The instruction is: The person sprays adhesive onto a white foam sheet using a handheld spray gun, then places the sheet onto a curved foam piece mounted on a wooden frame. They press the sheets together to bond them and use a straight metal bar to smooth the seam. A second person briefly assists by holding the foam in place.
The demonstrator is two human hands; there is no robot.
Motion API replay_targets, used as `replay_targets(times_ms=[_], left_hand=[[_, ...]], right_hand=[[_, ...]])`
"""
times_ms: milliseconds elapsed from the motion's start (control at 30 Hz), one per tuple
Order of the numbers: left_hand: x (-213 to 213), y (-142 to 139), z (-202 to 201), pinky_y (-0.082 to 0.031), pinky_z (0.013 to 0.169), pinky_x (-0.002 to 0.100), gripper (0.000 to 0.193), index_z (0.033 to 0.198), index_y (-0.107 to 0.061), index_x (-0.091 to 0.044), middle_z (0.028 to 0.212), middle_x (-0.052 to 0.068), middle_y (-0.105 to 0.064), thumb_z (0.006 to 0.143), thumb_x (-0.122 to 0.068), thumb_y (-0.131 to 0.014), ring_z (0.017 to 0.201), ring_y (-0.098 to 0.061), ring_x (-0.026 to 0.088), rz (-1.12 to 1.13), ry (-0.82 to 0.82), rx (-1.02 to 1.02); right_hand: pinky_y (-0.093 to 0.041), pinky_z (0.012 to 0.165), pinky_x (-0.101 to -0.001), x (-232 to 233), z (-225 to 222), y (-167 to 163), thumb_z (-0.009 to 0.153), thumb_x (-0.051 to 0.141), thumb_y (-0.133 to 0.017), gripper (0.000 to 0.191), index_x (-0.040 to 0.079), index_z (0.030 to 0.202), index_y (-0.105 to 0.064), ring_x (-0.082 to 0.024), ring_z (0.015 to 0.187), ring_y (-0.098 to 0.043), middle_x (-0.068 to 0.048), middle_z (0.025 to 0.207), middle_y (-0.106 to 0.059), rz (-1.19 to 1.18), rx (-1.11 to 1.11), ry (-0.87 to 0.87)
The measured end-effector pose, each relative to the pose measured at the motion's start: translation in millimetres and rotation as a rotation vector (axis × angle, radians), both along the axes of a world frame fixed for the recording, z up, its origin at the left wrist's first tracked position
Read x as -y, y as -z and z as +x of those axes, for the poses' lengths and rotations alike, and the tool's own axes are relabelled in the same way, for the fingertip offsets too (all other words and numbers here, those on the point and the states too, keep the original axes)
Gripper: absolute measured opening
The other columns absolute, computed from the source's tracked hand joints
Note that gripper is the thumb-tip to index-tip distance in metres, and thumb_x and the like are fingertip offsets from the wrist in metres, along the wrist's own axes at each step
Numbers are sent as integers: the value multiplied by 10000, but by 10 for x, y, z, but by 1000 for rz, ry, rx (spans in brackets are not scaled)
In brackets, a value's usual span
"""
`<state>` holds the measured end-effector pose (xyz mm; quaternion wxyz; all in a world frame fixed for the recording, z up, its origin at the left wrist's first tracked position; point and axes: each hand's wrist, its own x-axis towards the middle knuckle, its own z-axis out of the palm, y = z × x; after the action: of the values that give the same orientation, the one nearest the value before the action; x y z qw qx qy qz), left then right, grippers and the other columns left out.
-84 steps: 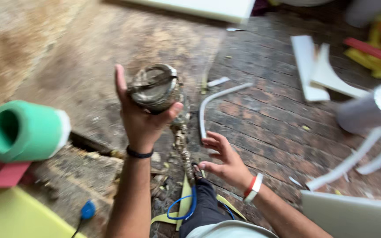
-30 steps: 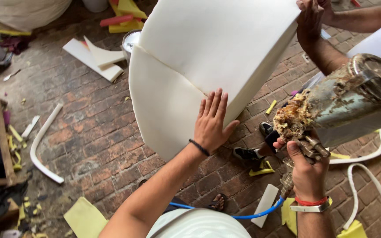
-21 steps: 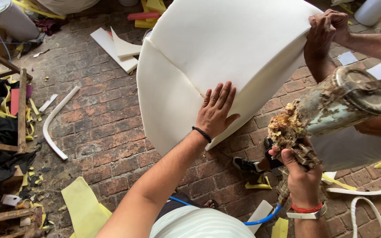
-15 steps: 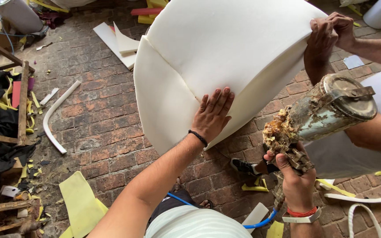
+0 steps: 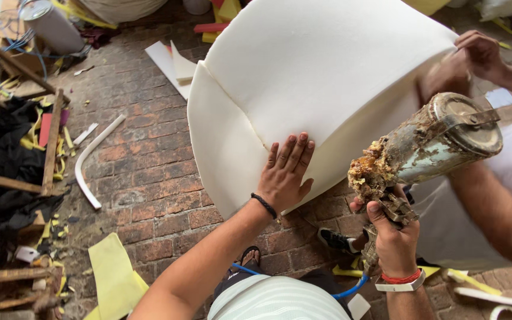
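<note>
A red brick floor (image 5: pixel 149 178) lies littered with foam offcuts (image 5: pixel 114 272) and timber (image 5: pixel 51 142).

A curved white strip (image 5: pixel 93 159) lies on the brick floor (image 5: pixel 149 178) to my left, near black cloth (image 5: pixel 1 148) and wooden slats (image 5: pixel 51 142). A yellow foam scrap (image 5: pixel 114 278) sits closer to me, and a grey can (image 5: pixel 51 25) stands far off.

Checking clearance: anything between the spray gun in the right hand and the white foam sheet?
Nothing visible. The right hand holds the crusted spray gun just right of the white foam sheet, open air between them. The left hand lies flat on the foam, left of the gun. Another person's hands grip the far edge.
</note>
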<state>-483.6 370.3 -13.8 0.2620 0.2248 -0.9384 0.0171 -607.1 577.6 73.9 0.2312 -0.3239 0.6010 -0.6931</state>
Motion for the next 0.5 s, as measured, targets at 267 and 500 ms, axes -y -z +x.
replay_targets(times_ms=[267, 500], left_hand=[[141, -662, -289, -88, 1296, 505, 1037, 1625, -97, -26, 1689, 238, -125, 934, -557, -659, 1584, -109, 359, 153, -60, -192], [147, -968, -852, -102, 1302, 450, 955, 1633, -124, -117, 1711, 120, -156, 929, -589, -562, 1587, -137, 270, 172, -127, 83]], right_hand=[[-598, 886, -361, 11, -537, -197, 973, 166, -683, 512, -39, 1427, -562, -185, 956, -697, -101, 1160, -713, -37, 20, -219], [-573, 903, -343, -218, -718, -102, 942, 172, -682, 590, -45, 1461, -504, -202, 999, -717, -117, 1206, -714, 22, 23, -334]])
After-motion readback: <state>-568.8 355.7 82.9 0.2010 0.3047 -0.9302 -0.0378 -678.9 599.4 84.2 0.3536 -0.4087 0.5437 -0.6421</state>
